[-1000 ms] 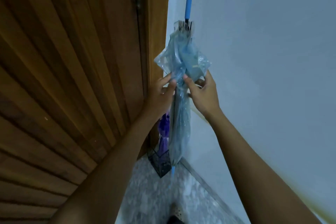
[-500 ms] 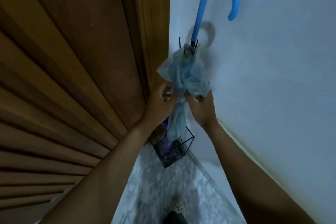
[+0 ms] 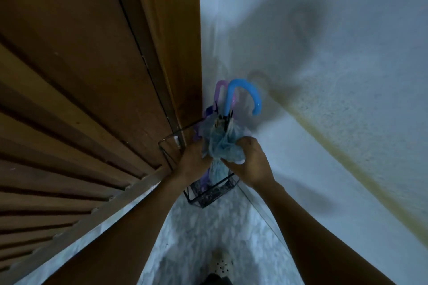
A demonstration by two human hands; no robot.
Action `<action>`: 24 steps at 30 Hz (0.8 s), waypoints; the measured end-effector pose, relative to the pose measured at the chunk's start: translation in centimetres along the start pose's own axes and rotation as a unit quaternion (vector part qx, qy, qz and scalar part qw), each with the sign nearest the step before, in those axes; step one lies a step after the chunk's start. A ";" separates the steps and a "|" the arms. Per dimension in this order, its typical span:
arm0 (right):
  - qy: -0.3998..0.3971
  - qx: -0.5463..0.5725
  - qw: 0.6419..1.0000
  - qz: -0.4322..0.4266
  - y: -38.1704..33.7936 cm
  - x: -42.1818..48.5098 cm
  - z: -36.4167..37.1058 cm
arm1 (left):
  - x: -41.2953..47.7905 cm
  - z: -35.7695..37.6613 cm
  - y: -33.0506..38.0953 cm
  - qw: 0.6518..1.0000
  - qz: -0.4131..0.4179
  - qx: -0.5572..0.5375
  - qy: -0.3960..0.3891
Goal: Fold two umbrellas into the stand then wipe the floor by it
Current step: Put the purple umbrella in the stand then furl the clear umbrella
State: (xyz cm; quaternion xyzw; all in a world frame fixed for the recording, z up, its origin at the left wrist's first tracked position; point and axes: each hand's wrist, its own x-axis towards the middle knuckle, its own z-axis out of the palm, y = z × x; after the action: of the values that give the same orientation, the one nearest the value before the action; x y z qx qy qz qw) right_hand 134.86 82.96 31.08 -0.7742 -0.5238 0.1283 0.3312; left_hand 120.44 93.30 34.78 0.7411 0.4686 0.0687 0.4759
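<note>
A folded clear-blue umbrella (image 3: 222, 146) with a bright blue hooked handle stands upright in the black wire stand (image 3: 209, 194) in the corner between door and wall. My left hand (image 3: 193, 157) grips its bunched canopy from the left. My right hand (image 3: 249, 159) grips the same canopy from the right. Behind it, a purple umbrella (image 3: 218, 90) also stands in the stand, with its pale purple handle showing above and its canopy mostly hidden.
A slatted wooden door (image 3: 92, 99) fills the left side. A pale wall (image 3: 324, 76) with a yellowish stripe runs along the right. Speckled light floor (image 3: 196, 238) lies below the stand. A perforated shoe (image 3: 221, 264) shows at the bottom edge.
Both hands have lowered the blue umbrella down into the stand. Its tip, earlier above the floor, is now inside the wire frame, and the purple handle has come into view.
</note>
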 end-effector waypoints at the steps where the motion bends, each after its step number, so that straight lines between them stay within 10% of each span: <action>1: -0.001 -0.025 1.000 0.009 0.4 -0.1 0.1 | 0.3 0.5 -0.4 1.000 -0.001 0.006 0.000; 18: -0.022 -0.074 0.987 0.142 0.6 -2.8 -0.6 | 1.3 5.3 -2.6 0.992 0.112 0.057 0.024; 24: -0.093 -0.130 0.960 0.230 0.0 -1.5 1.5 | 2.4 5.7 -3.1 0.999 -0.035 -0.021 0.012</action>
State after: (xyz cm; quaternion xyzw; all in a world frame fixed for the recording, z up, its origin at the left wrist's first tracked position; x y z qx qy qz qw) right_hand 133.40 82.15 29.75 -0.8947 -0.3725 0.2031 0.1396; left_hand 122.90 91.84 28.49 0.7131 0.4987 0.0705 0.4877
